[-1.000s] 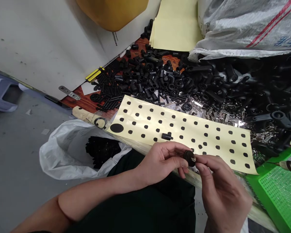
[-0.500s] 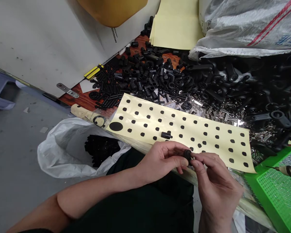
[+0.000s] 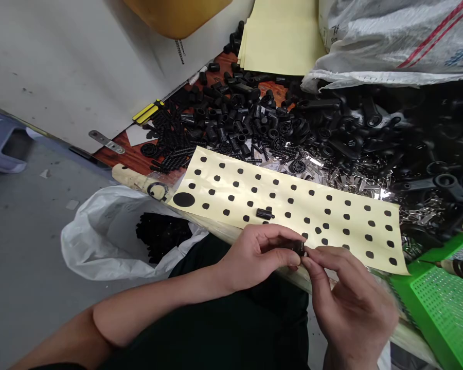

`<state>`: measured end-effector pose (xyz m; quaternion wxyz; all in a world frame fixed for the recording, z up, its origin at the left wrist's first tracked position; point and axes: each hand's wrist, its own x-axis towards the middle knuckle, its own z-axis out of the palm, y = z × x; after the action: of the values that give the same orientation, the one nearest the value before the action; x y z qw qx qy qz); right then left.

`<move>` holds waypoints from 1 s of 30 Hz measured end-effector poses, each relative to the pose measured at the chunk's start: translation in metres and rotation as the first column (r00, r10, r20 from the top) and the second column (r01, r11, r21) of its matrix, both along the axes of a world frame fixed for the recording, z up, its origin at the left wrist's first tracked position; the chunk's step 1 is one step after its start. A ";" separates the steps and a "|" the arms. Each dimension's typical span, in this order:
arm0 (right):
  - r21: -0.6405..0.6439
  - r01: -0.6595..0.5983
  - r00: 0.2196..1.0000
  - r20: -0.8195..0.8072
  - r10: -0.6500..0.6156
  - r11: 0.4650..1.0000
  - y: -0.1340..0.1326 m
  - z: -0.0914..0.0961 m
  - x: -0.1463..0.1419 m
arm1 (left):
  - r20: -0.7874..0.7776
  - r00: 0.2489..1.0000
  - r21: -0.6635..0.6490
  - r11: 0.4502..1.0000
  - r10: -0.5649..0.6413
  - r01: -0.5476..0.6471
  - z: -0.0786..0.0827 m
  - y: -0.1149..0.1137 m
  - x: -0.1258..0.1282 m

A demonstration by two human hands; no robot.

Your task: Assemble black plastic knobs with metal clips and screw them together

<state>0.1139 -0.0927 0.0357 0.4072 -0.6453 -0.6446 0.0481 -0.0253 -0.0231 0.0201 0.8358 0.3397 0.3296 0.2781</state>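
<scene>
My left hand is closed around a small black plastic part, held between thumb and fingers just above the table's front edge. Thumb and forefinger of my right hand pinch a tiny shiny piece against the end of that part. Its exact shape is too small to make out. Behind my hands lies a cream sheet with rows of black dots. A short black cylindrical part with a small knob at one end rests on the sheet.
Heaped black plastic parts and thin metal clips cover the table behind the sheet. At right stands a green basket of small metal pieces, with a screwdriver over it. A white bag holding black parts sits lower left.
The black part has turned in my left fingers, and less of it shows. My right hand has shifted slightly right and down, its fingertips still at the part's end.
</scene>
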 end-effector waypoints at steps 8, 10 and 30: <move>-0.014 0.069 0.994 -0.085 -0.070 0.998 -0.006 0.002 -0.005 | 0.055 0.998 -0.036 0.998 -0.040 0.042 0.006 0.000 -0.003; 0.005 0.069 0.997 -0.035 -0.069 0.998 -0.005 0.006 -0.005 | 0.061 0.997 -0.035 0.999 -0.037 0.039 0.009 0.000 -0.004; -0.008 0.088 0.974 -0.209 -0.087 0.996 -0.004 -0.001 0.003 | 0.259 0.965 -0.206 0.979 0.043 0.012 -0.007 -0.004 0.004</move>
<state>0.1170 -0.0967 0.0343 0.4750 -0.6640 -0.5692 0.0973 -0.0217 -0.0270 0.0127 0.9004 0.2093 0.2459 0.2914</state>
